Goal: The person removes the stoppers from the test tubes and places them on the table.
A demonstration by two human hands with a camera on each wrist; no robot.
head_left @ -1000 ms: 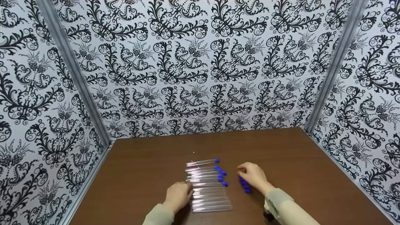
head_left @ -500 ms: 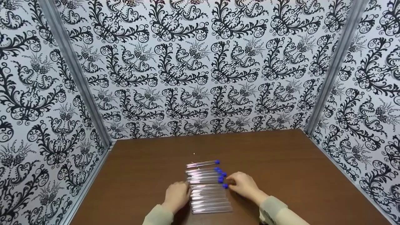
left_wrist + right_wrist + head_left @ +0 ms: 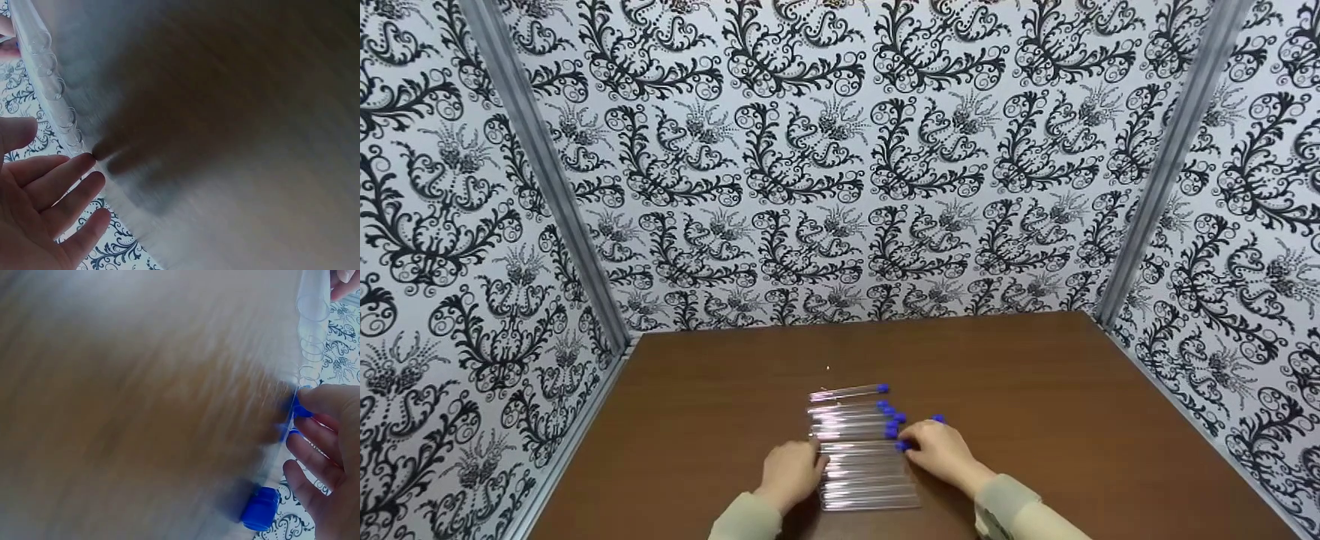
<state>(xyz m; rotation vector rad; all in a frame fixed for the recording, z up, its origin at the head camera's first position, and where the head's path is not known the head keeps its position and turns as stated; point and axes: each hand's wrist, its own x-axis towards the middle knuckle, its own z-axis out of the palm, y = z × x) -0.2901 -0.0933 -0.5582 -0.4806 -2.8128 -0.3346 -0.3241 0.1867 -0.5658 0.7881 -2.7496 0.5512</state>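
Clear tubes [image 3: 868, 474] lie between the loosely spread left hand [image 3: 790, 472] and the right hand [image 3: 941, 450], pinching a blue cap [image 3: 302, 409].

Room lies beyond the tubes [image 3: 864, 455]; a loose blue cap [image 3: 938, 418] obstructs their right.

Brown tabletop [image 3: 720, 375] down low, and right behind it a white wall [image 3: 825, 150] bursting with black floral scrolls, grey metal posts [image 3: 547, 172] at both far corners, matching side walls [image 3: 1252, 285] flanking
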